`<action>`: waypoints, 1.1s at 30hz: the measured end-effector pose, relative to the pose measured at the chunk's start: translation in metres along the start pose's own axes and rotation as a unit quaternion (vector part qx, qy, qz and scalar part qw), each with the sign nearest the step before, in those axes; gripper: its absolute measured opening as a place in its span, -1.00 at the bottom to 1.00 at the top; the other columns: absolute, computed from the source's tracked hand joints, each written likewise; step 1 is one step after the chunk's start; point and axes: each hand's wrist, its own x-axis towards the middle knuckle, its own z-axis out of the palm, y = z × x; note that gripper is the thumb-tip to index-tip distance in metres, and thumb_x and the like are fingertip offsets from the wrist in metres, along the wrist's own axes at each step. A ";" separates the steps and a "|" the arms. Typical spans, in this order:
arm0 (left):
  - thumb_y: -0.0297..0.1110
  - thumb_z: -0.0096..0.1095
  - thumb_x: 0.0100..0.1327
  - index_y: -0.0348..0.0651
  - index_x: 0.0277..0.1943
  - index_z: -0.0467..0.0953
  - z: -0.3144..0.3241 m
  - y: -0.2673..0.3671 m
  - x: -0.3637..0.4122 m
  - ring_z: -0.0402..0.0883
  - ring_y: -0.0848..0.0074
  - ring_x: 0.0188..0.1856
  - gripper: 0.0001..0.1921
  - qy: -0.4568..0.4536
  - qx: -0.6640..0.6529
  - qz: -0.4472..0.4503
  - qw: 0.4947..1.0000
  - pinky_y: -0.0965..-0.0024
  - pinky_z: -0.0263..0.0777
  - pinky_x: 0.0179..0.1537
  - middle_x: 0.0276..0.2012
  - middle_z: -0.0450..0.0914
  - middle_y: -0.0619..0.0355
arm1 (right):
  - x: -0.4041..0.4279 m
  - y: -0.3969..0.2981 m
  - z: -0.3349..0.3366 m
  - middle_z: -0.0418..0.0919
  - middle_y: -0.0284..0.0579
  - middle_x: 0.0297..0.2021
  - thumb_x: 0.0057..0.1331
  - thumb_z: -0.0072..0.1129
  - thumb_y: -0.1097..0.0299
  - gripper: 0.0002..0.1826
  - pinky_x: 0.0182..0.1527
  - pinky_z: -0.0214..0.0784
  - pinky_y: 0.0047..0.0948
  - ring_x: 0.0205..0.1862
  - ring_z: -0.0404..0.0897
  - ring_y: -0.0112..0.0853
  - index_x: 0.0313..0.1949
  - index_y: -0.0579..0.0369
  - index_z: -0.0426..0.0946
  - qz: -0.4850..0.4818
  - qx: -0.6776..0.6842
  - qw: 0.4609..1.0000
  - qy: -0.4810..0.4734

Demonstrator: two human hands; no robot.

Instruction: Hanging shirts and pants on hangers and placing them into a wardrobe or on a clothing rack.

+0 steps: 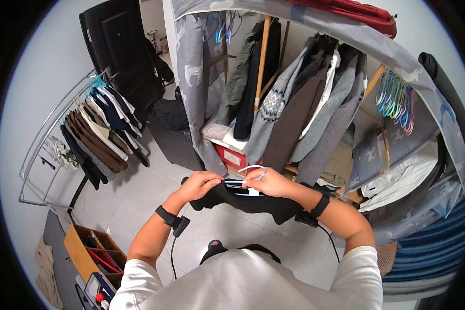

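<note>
A black garment (248, 205) hangs in front of me on a light-blue hanger (252, 167), its neckline and a white neck label facing up. My left hand (202, 186) pinches the garment at the left side of the neckline, next to the hanger's bar. My right hand (265, 182) has its fingers closed around the hanger near the base of its hook, on the right of the neckline. The hanger's lower parts are mostly hidden inside the cloth. Straps with small black devices sit on both wrists.
A fabric wardrobe (193, 77) ahead holds sweaters (271, 104), a red box (232, 157) and colourful empty hangers (397, 99). A metal clothes rack (42, 131) with garments stands at left, near a black suitcase (174, 143). A wooden organizer (79, 248) is lower left, blue bedding (434, 240) lower right.
</note>
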 end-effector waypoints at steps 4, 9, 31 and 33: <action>-0.25 0.27 0.39 -0.24 -0.11 0.64 -0.024 0.017 0.004 0.66 0.07 -0.13 -0.78 -0.004 0.036 0.066 0.997 0.18 0.52 -0.09 -0.28 0.68 -0.06 | 0.018 -0.006 0.015 0.72 -0.13 -0.34 0.38 0.19 0.33 -0.80 -0.18 0.44 -0.39 -0.30 0.63 -0.44 -0.16 0.13 0.73 -0.066 -0.022 0.996 0.050; -0.33 0.37 0.26 -0.21 -0.20 0.63 -0.069 -0.013 0.009 0.58 0.10 -0.36 -0.85 0.104 0.117 0.167 0.973 0.15 0.44 -0.32 -0.42 0.57 0.02 | 0.034 -0.055 0.024 0.60 -0.12 -0.32 0.30 0.28 0.33 -0.75 -0.17 0.44 -0.38 -0.28 0.59 -0.33 -0.05 0.12 0.64 -0.077 -0.083 0.987 0.117; -0.35 0.03 0.55 -0.28 0.27 0.45 -0.150 -0.123 0.242 0.29 0.26 0.47 -0.67 0.119 -0.078 0.180 0.973 0.26 0.07 0.48 0.30 0.49 0.00 | 0.136 -0.092 -0.003 0.52 -0.35 -0.32 0.59 -0.06 0.26 -0.71 -0.18 0.39 -0.46 -0.29 0.44 -0.59 -0.08 0.29 0.46 -0.063 0.175 0.967 0.173; -0.18 -0.13 0.62 -0.19 0.53 0.18 -0.153 -0.125 0.257 0.08 0.29 0.57 -0.47 0.122 -0.113 0.156 0.974 0.26 -0.10 0.54 0.52 0.20 0.02 | 0.155 -0.092 -0.018 0.52 -0.40 -0.33 0.59 -0.06 0.26 -0.74 -0.22 0.38 -0.52 -0.31 0.44 -0.65 -0.06 0.22 0.49 -0.036 0.271 0.943 0.190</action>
